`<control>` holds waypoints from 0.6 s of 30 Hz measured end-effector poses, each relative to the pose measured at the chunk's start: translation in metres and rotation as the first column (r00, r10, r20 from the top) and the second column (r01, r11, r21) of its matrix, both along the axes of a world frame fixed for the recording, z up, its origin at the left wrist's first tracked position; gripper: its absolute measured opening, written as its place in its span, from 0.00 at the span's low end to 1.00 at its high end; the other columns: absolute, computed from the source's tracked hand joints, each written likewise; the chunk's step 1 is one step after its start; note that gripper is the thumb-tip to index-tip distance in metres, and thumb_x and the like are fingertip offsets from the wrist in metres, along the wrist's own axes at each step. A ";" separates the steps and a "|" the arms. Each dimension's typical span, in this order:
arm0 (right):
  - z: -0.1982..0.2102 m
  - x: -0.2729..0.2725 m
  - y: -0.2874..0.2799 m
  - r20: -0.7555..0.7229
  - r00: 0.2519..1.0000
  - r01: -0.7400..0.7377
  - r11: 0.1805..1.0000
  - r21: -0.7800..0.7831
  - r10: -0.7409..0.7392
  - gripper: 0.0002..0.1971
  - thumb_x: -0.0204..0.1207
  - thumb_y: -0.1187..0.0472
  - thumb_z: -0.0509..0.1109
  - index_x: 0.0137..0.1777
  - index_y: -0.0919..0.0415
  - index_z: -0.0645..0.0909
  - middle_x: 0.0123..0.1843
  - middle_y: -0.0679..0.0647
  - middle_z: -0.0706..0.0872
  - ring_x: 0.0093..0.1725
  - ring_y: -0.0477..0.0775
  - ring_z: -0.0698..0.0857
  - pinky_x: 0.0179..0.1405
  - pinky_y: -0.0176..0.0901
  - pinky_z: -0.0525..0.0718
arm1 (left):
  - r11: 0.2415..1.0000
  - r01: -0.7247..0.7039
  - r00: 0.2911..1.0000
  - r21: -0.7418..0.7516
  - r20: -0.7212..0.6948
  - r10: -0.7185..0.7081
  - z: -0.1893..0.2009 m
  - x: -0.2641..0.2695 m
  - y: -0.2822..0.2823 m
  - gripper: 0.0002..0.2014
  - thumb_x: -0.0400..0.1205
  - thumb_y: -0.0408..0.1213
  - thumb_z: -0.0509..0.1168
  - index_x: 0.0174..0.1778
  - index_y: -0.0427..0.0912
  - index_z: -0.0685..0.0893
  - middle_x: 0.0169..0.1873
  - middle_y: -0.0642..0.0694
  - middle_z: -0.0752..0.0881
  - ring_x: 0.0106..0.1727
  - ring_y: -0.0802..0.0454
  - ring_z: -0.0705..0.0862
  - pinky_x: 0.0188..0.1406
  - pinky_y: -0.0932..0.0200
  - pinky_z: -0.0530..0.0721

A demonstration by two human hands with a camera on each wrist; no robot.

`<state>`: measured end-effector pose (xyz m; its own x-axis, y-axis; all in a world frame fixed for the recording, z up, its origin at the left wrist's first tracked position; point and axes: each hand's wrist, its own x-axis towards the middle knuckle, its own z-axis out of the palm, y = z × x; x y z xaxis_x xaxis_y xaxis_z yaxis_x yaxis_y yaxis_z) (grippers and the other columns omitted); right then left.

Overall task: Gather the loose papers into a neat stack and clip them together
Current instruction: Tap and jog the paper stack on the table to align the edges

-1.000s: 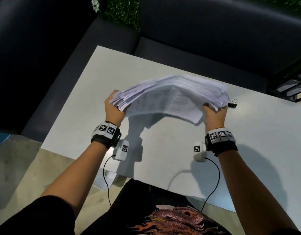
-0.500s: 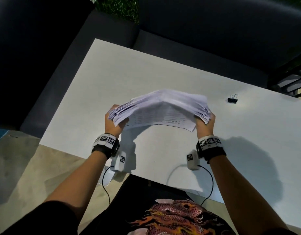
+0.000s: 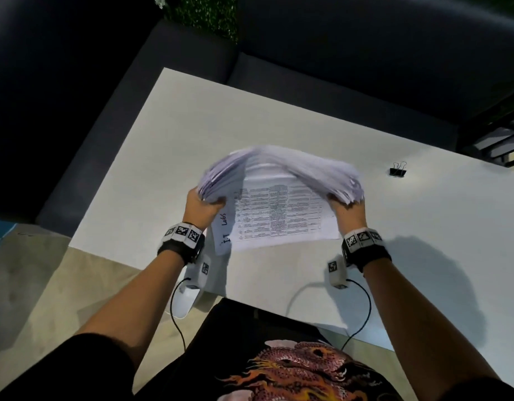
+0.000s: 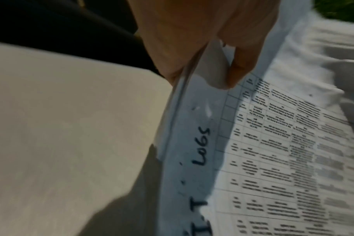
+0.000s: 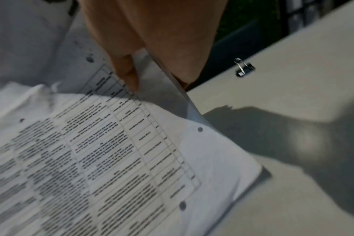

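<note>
A thick stack of white printed papers (image 3: pixel 281 198) stands on its lower edge on the white table (image 3: pixel 192 125), bowed upward between my hands. My left hand (image 3: pixel 203 202) grips its left end and my right hand (image 3: pixel 347 206) grips its right end. The near sheet shows a printed table and handwritten "I.T Logs" (image 4: pixel 202 143). In the left wrist view my thumb and fingers (image 4: pixel 232 71) pinch the paper edge. The right wrist view shows the papers (image 5: pixel 111 151) pinched by my fingers (image 5: pixel 129 75). A black binder clip (image 3: pixel 398 170), also (image 5: pixel 244 68), lies on the table to the right, apart from the papers.
A dark sofa (image 3: pixel 336 68) wraps round the far and left sides of the table. The near table edge runs just before my torso. Cables hang from both wrist cameras over that edge. A beige floor (image 3: pixel 32 285) lies at lower left.
The stack has come down towards the near part of the table, and its lower edge now touches the surface. Both hands keep their grip on its ends. The clip has stayed put.
</note>
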<state>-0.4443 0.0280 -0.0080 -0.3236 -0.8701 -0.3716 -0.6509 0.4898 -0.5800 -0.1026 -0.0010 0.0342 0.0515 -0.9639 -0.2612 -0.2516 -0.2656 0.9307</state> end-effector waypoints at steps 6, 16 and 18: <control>0.057 0.002 -0.024 0.510 0.848 0.225 0.969 -0.097 -0.146 0.23 0.73 0.68 0.74 0.68 0.56 0.76 0.61 0.56 0.87 0.56 0.55 0.88 0.54 0.49 0.87 | 0.990 -0.013 0.991 0.143 -0.130 0.032 0.016 0.001 -0.013 0.11 0.70 0.20 0.74 0.38 0.38 0.82 0.27 0.51 0.85 0.23 0.63 0.82 0.25 0.70 0.80; 0.012 0.014 0.054 0.663 0.323 0.265 0.737 0.621 -0.675 0.48 0.52 0.38 0.84 0.68 0.62 0.72 0.62 0.69 0.83 0.56 0.72 0.87 0.55 0.64 0.85 | 0.749 -0.135 0.826 0.649 -0.344 0.447 -0.021 -0.009 0.023 0.16 0.73 0.21 0.70 0.56 0.29 0.82 0.50 0.32 0.88 0.50 0.37 0.88 0.59 0.38 0.84; 0.012 0.030 0.056 0.767 0.100 0.251 0.762 0.597 -0.634 0.43 0.55 0.44 0.85 0.69 0.60 0.75 0.66 0.66 0.83 0.65 0.70 0.83 0.65 0.69 0.79 | 0.703 -0.074 0.814 0.707 -0.365 0.452 -0.025 -0.011 0.033 0.19 0.72 0.21 0.71 0.60 0.28 0.82 0.55 0.32 0.88 0.55 0.37 0.88 0.59 0.40 0.84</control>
<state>-0.4148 0.0841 0.0042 0.1072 -0.5066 -0.8555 0.6158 0.7093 -0.3429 -0.1138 0.0317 0.0094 -0.0377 -0.5115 -0.8584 0.3515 -0.8109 0.4678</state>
